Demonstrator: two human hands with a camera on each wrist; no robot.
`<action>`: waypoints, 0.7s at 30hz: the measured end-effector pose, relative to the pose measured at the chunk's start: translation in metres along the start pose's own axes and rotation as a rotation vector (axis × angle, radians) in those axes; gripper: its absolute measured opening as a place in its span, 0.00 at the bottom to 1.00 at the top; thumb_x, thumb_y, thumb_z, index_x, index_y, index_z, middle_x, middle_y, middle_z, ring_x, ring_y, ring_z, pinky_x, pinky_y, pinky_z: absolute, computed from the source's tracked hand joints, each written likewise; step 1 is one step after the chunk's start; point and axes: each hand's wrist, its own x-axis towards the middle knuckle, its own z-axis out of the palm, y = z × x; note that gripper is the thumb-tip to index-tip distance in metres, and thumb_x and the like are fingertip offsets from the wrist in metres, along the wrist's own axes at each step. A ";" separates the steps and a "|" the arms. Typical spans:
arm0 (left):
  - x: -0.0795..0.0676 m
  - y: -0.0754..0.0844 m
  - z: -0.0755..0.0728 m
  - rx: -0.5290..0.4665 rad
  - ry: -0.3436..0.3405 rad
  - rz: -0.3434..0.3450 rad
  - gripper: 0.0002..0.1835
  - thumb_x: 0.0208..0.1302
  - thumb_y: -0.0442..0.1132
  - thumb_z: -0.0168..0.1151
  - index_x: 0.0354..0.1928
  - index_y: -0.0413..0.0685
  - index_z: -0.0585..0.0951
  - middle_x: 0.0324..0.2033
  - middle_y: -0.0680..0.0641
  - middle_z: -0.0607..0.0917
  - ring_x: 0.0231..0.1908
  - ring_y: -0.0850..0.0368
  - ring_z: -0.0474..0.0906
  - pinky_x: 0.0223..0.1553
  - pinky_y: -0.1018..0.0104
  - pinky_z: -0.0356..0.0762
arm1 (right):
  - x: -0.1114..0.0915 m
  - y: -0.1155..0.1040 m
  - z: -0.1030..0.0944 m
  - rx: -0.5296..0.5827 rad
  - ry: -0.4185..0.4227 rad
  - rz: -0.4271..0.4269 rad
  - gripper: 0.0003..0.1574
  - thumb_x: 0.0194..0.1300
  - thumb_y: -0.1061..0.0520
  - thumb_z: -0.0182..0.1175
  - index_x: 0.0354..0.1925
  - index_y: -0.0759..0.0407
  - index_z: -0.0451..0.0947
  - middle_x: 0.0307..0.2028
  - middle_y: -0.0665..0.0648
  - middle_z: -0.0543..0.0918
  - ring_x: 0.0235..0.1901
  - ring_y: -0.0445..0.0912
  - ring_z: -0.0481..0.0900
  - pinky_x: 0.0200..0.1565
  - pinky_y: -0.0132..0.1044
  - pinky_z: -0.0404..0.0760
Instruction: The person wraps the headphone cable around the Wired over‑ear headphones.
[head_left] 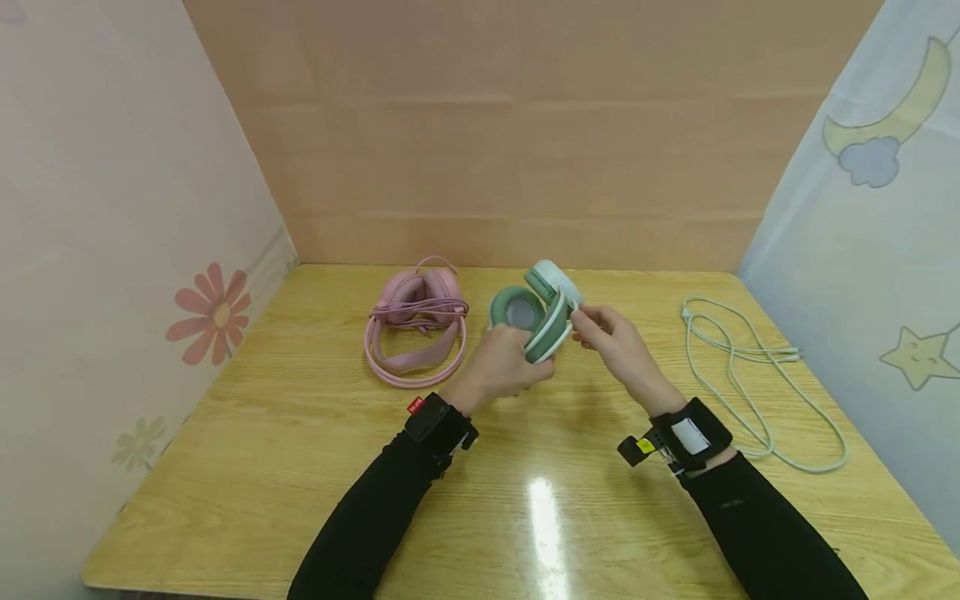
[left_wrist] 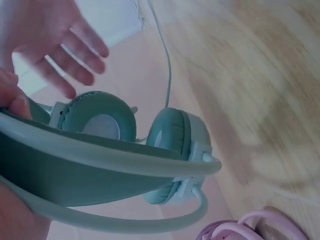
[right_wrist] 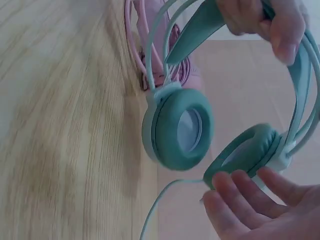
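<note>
A pair of mint-green headphones [head_left: 552,323] is held above the table, its padded ear cups [right_wrist: 186,131] facing each other. My left hand [head_left: 498,362] grips the headband, with fingers and thumb wrapped round it in the right wrist view. Beside one ear cup is my right hand [head_left: 618,350], its fingers loosely extended. The left wrist view shows the right hand's fingers [left_wrist: 75,52] spread near that cup, and whether they touch it is hard to tell. A thin pale-green cable [left_wrist: 167,65] runs off from the other ear cup.
Pink headphones [head_left: 377,354] lie to the left on the wooden table [head_left: 300,467], their cable bundled across them. Loops of pale-green cable [head_left: 738,387] spread over the table's right side. A brown back panel [head_left: 517,167] and patterned side panels [head_left: 840,250] surround the table.
</note>
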 end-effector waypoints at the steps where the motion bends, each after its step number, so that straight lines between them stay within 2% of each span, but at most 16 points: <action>1: 0.000 0.000 -0.001 -0.006 0.012 -0.002 0.16 0.61 0.38 0.66 0.18 0.51 0.72 0.11 0.58 0.75 0.11 0.67 0.71 0.18 0.70 0.71 | 0.001 0.001 -0.002 -0.031 -0.005 -0.006 0.42 0.76 0.38 0.52 0.72 0.66 0.63 0.63 0.70 0.74 0.62 0.63 0.73 0.63 0.58 0.71; 5: -0.002 0.002 -0.005 -0.100 0.041 -0.052 0.14 0.62 0.37 0.66 0.21 0.48 0.74 0.12 0.56 0.76 0.11 0.65 0.71 0.17 0.68 0.73 | 0.002 0.011 -0.012 -0.154 -0.041 0.013 0.48 0.74 0.35 0.53 0.78 0.61 0.55 0.72 0.70 0.64 0.72 0.66 0.60 0.66 0.66 0.62; 10: -0.005 0.006 -0.011 -0.218 0.051 -0.085 0.13 0.63 0.37 0.66 0.22 0.46 0.76 0.12 0.55 0.76 0.10 0.63 0.72 0.15 0.66 0.74 | 0.006 0.027 -0.022 -0.290 -0.071 0.078 0.60 0.69 0.29 0.55 0.81 0.57 0.43 0.78 0.68 0.51 0.75 0.68 0.49 0.67 0.69 0.55; 13: -0.005 0.008 -0.013 -0.221 0.062 -0.062 0.14 0.62 0.38 0.65 0.20 0.46 0.76 0.11 0.54 0.76 0.09 0.62 0.72 0.14 0.66 0.73 | 0.010 0.038 -0.027 -0.338 -0.093 0.116 0.65 0.67 0.27 0.56 0.81 0.58 0.37 0.79 0.68 0.46 0.76 0.68 0.45 0.68 0.70 0.52; 15: -0.006 0.008 -0.014 -0.208 0.070 -0.049 0.14 0.62 0.38 0.65 0.20 0.46 0.76 0.11 0.54 0.76 0.09 0.62 0.72 0.15 0.66 0.73 | 0.013 0.046 -0.031 -0.370 -0.103 0.126 0.68 0.67 0.28 0.58 0.81 0.62 0.35 0.78 0.72 0.45 0.75 0.71 0.44 0.68 0.70 0.51; 18: -0.006 0.010 -0.015 -0.198 0.080 -0.038 0.14 0.63 0.38 0.65 0.20 0.46 0.76 0.11 0.54 0.77 0.09 0.62 0.73 0.15 0.66 0.73 | 0.014 0.057 -0.036 -0.468 -0.111 0.124 0.70 0.65 0.27 0.59 0.79 0.68 0.36 0.75 0.80 0.45 0.73 0.77 0.43 0.66 0.74 0.49; 21: -0.006 0.012 -0.017 -0.208 0.085 -0.038 0.14 0.63 0.38 0.65 0.20 0.45 0.77 0.12 0.53 0.77 0.10 0.62 0.73 0.15 0.65 0.74 | 0.013 0.066 -0.042 -0.597 -0.106 0.133 0.73 0.62 0.24 0.58 0.79 0.70 0.39 0.72 0.85 0.44 0.70 0.83 0.40 0.63 0.79 0.46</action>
